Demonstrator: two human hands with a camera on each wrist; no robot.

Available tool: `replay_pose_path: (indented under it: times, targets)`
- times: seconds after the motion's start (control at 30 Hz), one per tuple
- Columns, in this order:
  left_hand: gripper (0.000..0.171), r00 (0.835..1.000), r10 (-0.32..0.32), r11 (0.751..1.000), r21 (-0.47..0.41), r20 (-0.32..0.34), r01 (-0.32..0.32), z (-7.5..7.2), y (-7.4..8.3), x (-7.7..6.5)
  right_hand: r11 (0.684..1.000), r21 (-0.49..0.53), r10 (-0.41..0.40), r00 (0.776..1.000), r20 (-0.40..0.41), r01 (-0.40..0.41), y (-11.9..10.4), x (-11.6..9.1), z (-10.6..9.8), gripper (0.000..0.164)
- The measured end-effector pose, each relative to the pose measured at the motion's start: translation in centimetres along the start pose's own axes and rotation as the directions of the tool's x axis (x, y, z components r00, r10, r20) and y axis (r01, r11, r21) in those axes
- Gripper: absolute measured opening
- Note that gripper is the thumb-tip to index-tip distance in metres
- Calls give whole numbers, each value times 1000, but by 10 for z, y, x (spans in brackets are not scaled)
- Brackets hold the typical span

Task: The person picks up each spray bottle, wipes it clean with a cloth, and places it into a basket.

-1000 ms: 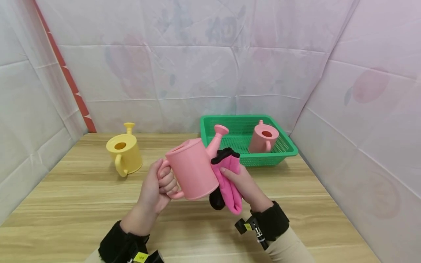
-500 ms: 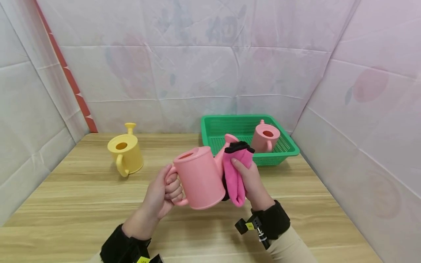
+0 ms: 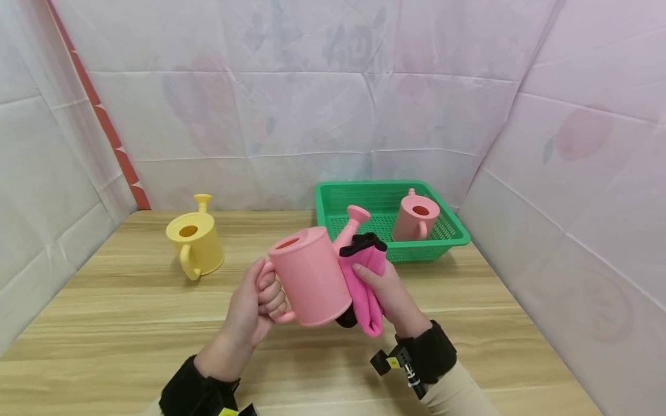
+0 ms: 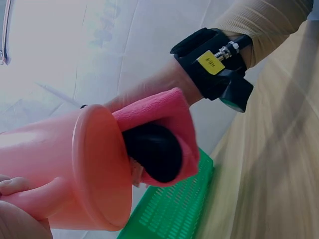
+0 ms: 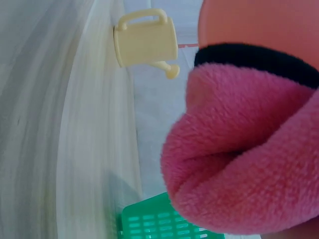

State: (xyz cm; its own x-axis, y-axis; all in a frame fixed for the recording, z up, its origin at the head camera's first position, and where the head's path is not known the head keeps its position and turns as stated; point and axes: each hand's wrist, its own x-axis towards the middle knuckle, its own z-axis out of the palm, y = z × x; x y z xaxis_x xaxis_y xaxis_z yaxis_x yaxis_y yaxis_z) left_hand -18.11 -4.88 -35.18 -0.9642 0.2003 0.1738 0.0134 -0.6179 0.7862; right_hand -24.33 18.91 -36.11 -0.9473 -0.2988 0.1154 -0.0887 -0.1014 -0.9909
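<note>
We have the pink can tilted between our hands: left hand gripping handle, spout slanting up rightward, right hand nearer it, grasping the cloth.

In the head view, bright, diffuse light lay evenly over the white printed cloth walls, pinkish at upper right. Soft shadows darkened the pale wood-grain tabletop at lower centre, below the pink plastic watering can, and beneath the green perforated plastic basket at right. The left wrist view bleached into glare at upper left; a long shadow crossed the tabletop at right. The right wrist view was dimmer and greyer: the grain bowed and smeared along the left, the yellow cylindrical plastic watering can at upper centre looked soft, and the fuzzy pink cloth at right showed its pile.
</note>
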Motion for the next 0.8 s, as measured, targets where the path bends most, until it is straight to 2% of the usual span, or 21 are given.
replay_pose_path:
  times: [0.13, 0.27, 0.33, 0.43, 0.53, 0.63, 0.7, 0.8]
  targets:
    - [45, 998, 34, 999, 26, -44, -33, 1, 3, -1, 999, -37, 26, 998, 54, -24, 2, -1, 1, 38]
    - [45, 999, 37, 999, 30, -15, -36, 0, 5, -1, 999, -48, -17, 998, 60, 19, 2, -1, 2, 40]
    - [44, 999, 29, 1000, 12, 21, -29, -1, 5, -1, 999, -22, -41, 998, 40, 42, 1, -1, 2, 39]
    - [44, 994, 16, 997, -72, 111, -8, -3, 4, 0, 996, 66, -64, 998, -4, 64, -4, -4, 3, 31]
    - [44, 979, -9, 983, -180, 204, 46, -6, 0, 1, 975, 221, -12, 1000, 27, 6, -11, -9, 2, 22]
    - [44, 965, -39, 961, -257, 259, 107, -9, -4, 1, 906, 407, 62, 987, 147, -117, -19, -15, 1, 32]
    - [44, 961, -54, 950, -283, 270, 133, -9, -6, 1, 825, 531, 66, 965, 252, -195, -23, -18, 2, 44]
    - [43, 951, -66, 936, -311, 303, 164, -9, -8, 1, 711, 673, -58, 935, 349, -207, -26, -17, 4, 55]
